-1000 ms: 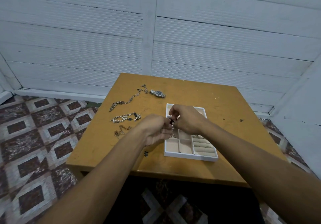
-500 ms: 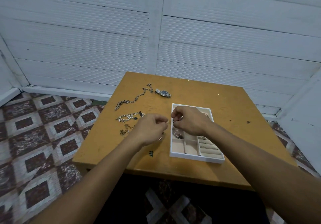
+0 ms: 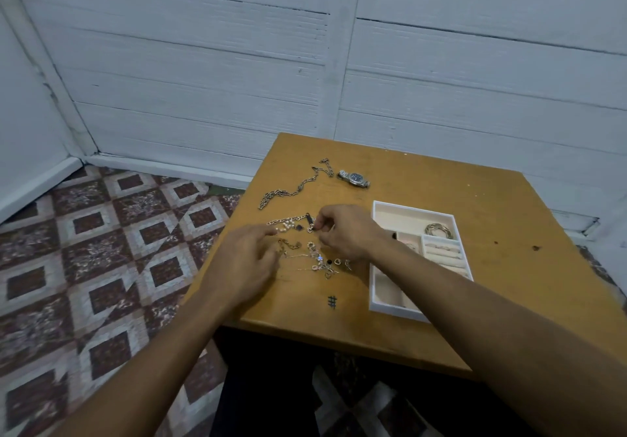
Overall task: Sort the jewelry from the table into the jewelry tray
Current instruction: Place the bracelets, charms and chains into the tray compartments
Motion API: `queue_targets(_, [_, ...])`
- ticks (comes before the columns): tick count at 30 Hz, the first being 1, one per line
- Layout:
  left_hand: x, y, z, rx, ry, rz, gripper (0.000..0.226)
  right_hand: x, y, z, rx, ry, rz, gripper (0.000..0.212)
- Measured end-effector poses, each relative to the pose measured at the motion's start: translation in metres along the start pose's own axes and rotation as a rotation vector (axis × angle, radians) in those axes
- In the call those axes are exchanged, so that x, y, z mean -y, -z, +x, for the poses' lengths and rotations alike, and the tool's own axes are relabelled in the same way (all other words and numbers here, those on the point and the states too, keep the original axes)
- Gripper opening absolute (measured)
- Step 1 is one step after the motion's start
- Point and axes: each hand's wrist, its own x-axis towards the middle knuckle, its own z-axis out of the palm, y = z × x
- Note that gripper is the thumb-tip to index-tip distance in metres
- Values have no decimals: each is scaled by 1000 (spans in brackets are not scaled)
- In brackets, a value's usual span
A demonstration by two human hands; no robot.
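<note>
A silver chain bracelet [image 3: 288,224] with pale pearls lies on the worktop [image 3: 509,267], left of the jewelry tray [image 3: 412,206]. The fingers of the right hand [image 3: 349,233] pinch its end, and those of the left hand [image 3: 244,260] rest loose beside it. Earlier, both hands were over the tray.

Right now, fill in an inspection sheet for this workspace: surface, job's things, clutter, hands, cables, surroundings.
Surface: wooden table, marked with specks and an inked hash sign.
Job's things: white jewelry tray holds bangles and rings; watch, long chain, pearl chain and a tangle of small pieces lie on the table.
Clutter: nothing seen.
Hands: left hand open, fingertips at the pearl chain; right hand seems to pinch its other end.
Cables: nothing seen.
Surroundings: white plank wall, patterned tile floor.
</note>
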Motion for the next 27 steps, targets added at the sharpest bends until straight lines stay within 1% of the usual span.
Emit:
queue_targets(7, [26,0,-2,-36,-49,88,41,32,-29,40,7,106,-151,11])
queue_targets(11, [32,-4,-3,-26,-89,152,44,38,-35,50,13,98,-197,8])
queue_targets(14, [33,-4,-4,-29,-114,174,43,39,-34,53,56,99,-284,15])
queue_targets(17, [32,-3,-2,-47,-118,134,41,40,-34,54,102,106,-346,20])
queue_targets(20, [29,-3,1,-78,-106,72,41,40,-26,51,100,91,-198,12])
queue_targets(23, [22,-1,5,-93,-85,10,39,37,-12,46,140,89,12,10])
queue_targets(27, [9,0,9,-120,-70,-73,36,34,7,37,81,100,179,12])
